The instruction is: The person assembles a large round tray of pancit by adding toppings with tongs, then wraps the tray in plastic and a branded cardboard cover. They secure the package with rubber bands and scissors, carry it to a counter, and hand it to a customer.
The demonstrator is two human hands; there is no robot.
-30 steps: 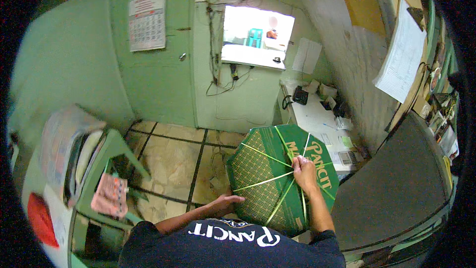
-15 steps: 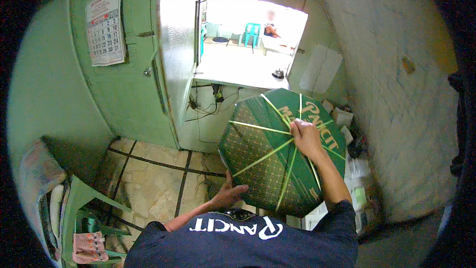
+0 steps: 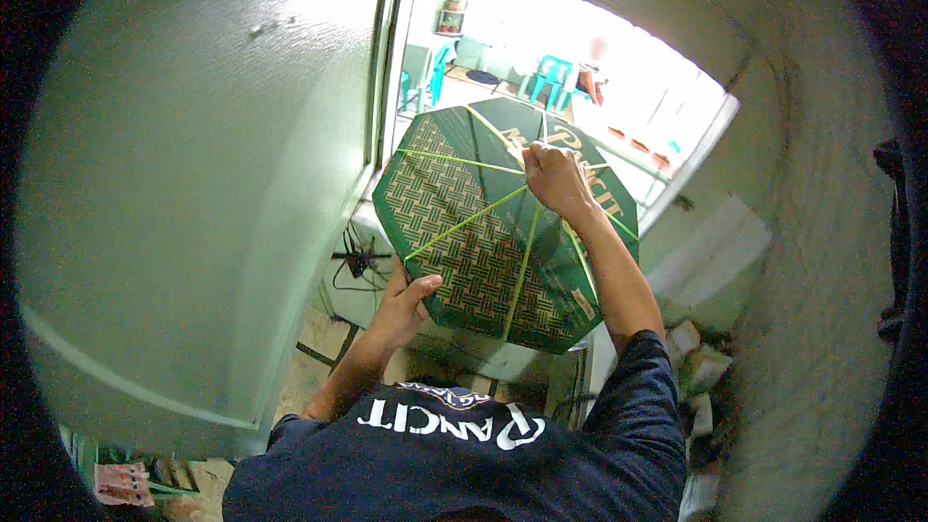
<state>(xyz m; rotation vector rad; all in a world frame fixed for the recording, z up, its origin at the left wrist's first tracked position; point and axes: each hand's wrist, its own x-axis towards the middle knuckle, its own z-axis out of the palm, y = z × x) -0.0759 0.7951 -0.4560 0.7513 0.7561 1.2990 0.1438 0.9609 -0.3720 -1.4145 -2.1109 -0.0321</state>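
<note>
A large green octagonal box (image 3: 454, 242) with a woven-pattern print is held up in front of me, its lid tilted toward me. Yellow-green ties (image 3: 469, 222) run across the lid and meet near its middle. My right hand (image 3: 559, 179) is closed around the ties where they meet. At the box's near left edge, my left hand (image 3: 401, 314) grips from the side, thumb on top and fingers out of sight beneath. The far part of the box overlaps the bright opening and covers much of its counter.
Beyond the opening are blue-green chairs (image 3: 551, 75) and a seated person (image 3: 592, 77). A pale green door (image 3: 193, 203) fills the left. Wires (image 3: 360, 256) hang below the counter. Stacked items (image 3: 704, 367) stand along the right wall, near a white sheet (image 3: 710, 242).
I have moved nearer the opening, and the box is now raised in front of its counter. Both hands keep their hold. The door and calendar view has shifted left.
</note>
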